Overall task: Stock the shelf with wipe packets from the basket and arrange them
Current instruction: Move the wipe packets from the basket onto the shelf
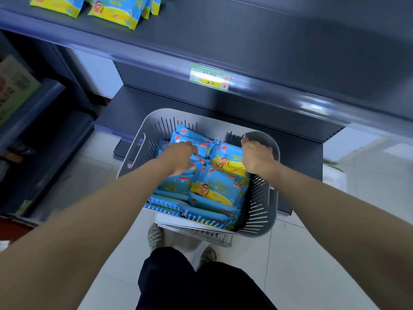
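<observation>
A grey slatted basket (139, 139) stands on the floor below me, filled with several blue and yellow wipe packets (214, 193). My left hand (181, 157) reaches into the basket's left half, fingers curled down around a blue packet (202, 147) in the pile. My right hand (257, 155) is at the basket's far right corner, fingers curled over the edge of a packet with a yellow cartoon front (225, 162). Several matching packets (114, 14) stand on the dark upper shelf (245, 36) at the top left.
A green and yellow price tag (210, 79) sits on the upper shelf's front rail. A lower dark shelf (156, 101) lies behind the basket. Another rack with a green box (15, 86) is to the left. My feet and the tiled floor (312, 253) are below.
</observation>
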{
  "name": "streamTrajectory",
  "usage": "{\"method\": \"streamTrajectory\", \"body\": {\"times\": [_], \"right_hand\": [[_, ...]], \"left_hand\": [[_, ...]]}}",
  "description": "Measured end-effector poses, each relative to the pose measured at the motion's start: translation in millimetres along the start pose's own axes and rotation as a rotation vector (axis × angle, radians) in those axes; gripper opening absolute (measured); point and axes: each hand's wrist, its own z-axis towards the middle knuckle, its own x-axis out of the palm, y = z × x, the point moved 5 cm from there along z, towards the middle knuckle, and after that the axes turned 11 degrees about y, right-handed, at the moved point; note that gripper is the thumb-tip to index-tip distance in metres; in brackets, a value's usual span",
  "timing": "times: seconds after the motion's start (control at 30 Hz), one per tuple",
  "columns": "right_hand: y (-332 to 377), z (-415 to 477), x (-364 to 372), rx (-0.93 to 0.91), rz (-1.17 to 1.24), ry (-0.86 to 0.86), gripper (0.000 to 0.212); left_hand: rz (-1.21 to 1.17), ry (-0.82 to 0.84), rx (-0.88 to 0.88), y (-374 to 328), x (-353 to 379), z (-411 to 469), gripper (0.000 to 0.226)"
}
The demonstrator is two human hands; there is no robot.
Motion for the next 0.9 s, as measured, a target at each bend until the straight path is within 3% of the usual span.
{"method": "streamTrajectory", "body": {"times": [0.1,0.2,0.33,0.47,0.6,0.9], "right_hand": [[-5,-10,-19,0.0,-0.006,-0.082,0.049],[-13,-20,-28,0.001,-0.009,-0.123,0.05],[-20,-32,-38,-0.014,0.04,-0.151,0.048],[-15,-41,-54,-0.054,0.064,-0.162,0.048],[1,-49,-87,-0.133,0.077,-0.193,0.046],[58,-50,-221,-0.264,0.087,-0.517,0.026]], "left_hand": [[-0.137,0.137,0.091,-34,10,10,0.059],[-0.001,0.285,0.101,-50,26,19,0.078],[0.191,0.28,0.1,-56,30,24,0.07],[0.036,0.276,0.08,-51,14,21,0.051],[-0.097,0.174,0.089,-44,-26,7,0.025],[-0.08,-0.212,0.097,11,-181,-53,0.021]]}}
